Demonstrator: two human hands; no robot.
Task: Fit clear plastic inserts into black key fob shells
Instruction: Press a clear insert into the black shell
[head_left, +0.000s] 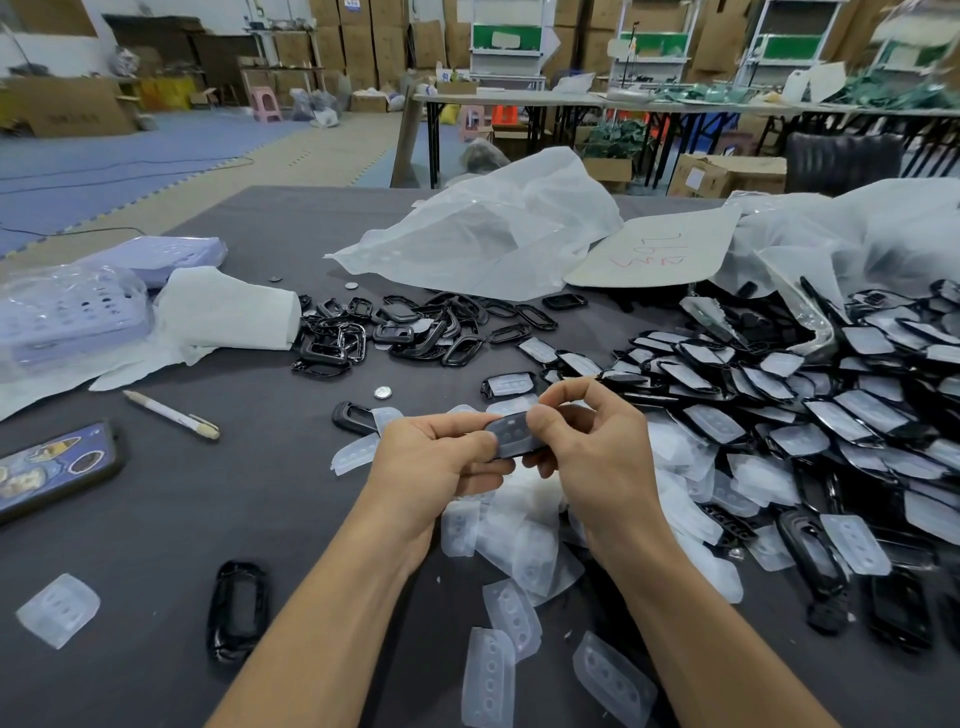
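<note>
Glossy black plastic shells (332, 345), matt grey tablecloth (156, 519)

Phone (54, 470) cut by L edge; held shell (511, 435) ends hidden.

We hold our left hand (431, 460) and right hand (597, 457) close together, forearms reaching forward. Curled thumbs and fingers pinch one black shell (511, 435) between them.

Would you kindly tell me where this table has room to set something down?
Bare cloth lies between the pen, the phone and the lone black shell, left of the left hand. Crowded: loose inserts beneath the right hand, fitted fobs piled at right.
</note>
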